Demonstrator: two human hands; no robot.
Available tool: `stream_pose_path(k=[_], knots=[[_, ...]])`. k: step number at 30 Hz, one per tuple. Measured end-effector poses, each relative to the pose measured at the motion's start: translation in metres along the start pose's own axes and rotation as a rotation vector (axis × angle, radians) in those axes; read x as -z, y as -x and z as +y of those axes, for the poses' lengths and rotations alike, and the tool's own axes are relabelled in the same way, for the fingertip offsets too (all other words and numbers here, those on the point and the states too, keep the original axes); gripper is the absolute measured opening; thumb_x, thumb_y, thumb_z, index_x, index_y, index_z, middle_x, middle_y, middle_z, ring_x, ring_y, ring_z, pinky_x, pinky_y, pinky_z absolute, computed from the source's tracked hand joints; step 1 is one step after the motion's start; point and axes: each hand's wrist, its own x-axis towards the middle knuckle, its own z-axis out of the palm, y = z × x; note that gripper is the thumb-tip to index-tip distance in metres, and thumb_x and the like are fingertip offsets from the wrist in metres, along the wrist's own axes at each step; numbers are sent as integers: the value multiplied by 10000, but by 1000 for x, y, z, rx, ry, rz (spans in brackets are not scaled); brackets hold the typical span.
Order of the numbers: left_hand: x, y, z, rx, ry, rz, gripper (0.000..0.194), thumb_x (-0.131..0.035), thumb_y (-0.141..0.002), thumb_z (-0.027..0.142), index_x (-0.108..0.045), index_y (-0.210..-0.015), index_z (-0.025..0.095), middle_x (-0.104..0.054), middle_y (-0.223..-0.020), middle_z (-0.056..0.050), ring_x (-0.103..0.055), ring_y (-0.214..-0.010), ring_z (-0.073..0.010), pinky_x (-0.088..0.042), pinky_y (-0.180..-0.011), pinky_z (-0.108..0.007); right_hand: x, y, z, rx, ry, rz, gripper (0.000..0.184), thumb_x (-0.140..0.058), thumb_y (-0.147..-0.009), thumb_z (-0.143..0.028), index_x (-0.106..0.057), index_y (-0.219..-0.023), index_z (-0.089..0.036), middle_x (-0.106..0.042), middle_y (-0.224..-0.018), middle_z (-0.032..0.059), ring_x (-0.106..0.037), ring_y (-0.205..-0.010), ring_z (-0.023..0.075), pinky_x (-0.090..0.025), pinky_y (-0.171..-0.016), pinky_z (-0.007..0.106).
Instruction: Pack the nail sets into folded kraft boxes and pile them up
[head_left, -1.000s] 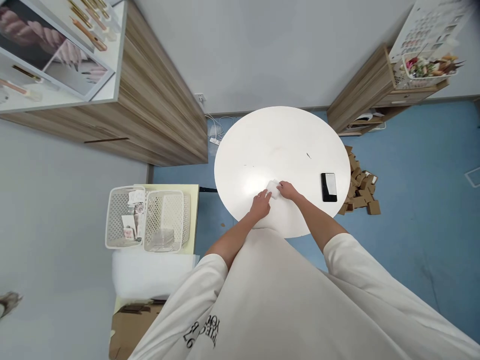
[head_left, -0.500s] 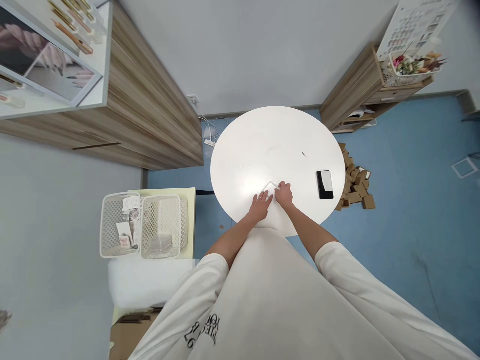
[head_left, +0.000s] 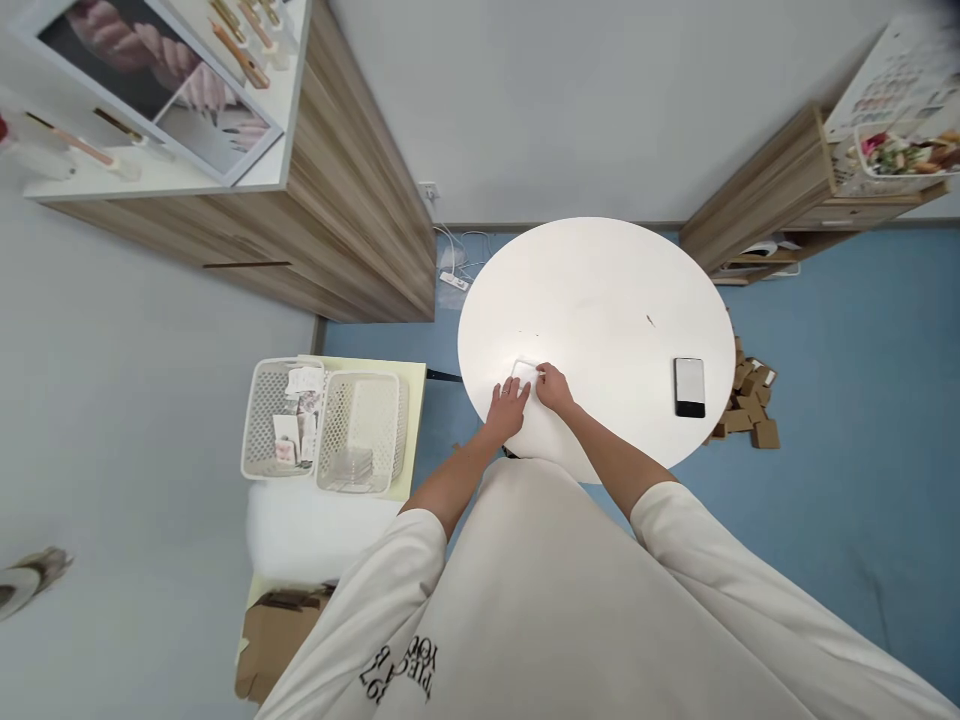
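Observation:
A small white flat piece (head_left: 524,372), like a wipe or small packet, lies near the front left edge of the round white table (head_left: 600,290). My left hand (head_left: 508,407) rests on its near side with the fingers together. My right hand (head_left: 553,388) pinches its right edge with curled fingers. Both hands touch it side by side. What exactly the piece is cannot be made out.
A black phone (head_left: 689,386) lies on the table's right side. Two white mesh baskets (head_left: 324,430) stand on a yellow surface to the left. Wooden cabinets (head_left: 352,220) flank the wall. Small cardboard boxes (head_left: 752,420) are piled on the blue floor at right.
Both hands with the white piece have shifted a little to the left along the table's front edge. The camera view swung as well, so the table sits further right in the picture.

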Motion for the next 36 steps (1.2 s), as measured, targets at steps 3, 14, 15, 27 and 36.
stream_pose_path(k=[3, 14, 15, 27, 36], knots=[[8, 11, -28, 80, 3, 17, 849, -494, -811, 78, -242, -1604, 246, -246, -1662, -108, -178, -1544, -319, -149, -1238, -563, -24, -13, -27, 135, 21, -63, 462, -422, -892, -107, -565, -1329, -149, -592, -1367, 135, -586, -1185, 227, -458, -1047, 360], [19, 10, -71, 133, -121, -9, 784, -439, -870, 97, -219, -1615, 201, -313, -1622, -146, -275, -1492, -342, -197, -1215, -553, -45, -29, -48, 166, -101, -187, 722, -462, -881, -151, -279, -1580, -172, -450, -1537, 131, -515, -1327, 266, -452, -1107, 439], [19, 9, -71, 132, -142, -15, 776, -440, -875, 103, -224, -1614, 204, -317, -1619, -145, -277, -1490, -341, -200, -1213, -548, -44, -26, -45, 168, -108, -150, 704, -462, -884, -162, -303, -1569, -179, -414, -1560, 130, -508, -1332, 270, -446, -1114, 452], [39, 9, -56, 119, -142, 19, 673, -442, -885, 129, -348, -1550, 174, -385, -1551, -169, -371, -1397, -338, -307, -1130, -488, -13, 25, -15, 49, -55, -27, 526, -474, -908, -173, -508, -1432, -179, -449, -1493, 149, -646, -1110, 240, -508, -1034, 392], [29, 48, -1, 179, -77, 108, 687, -438, -917, 195, -267, -1582, 197, -297, -1615, -157, -315, -1442, -340, -287, -1144, -493, 20, 84, 9, 121, -15, 1, 484, -454, -925, -171, -539, -1401, -181, -470, -1476, 143, -641, -1132, 230, -507, -1028, 370]])
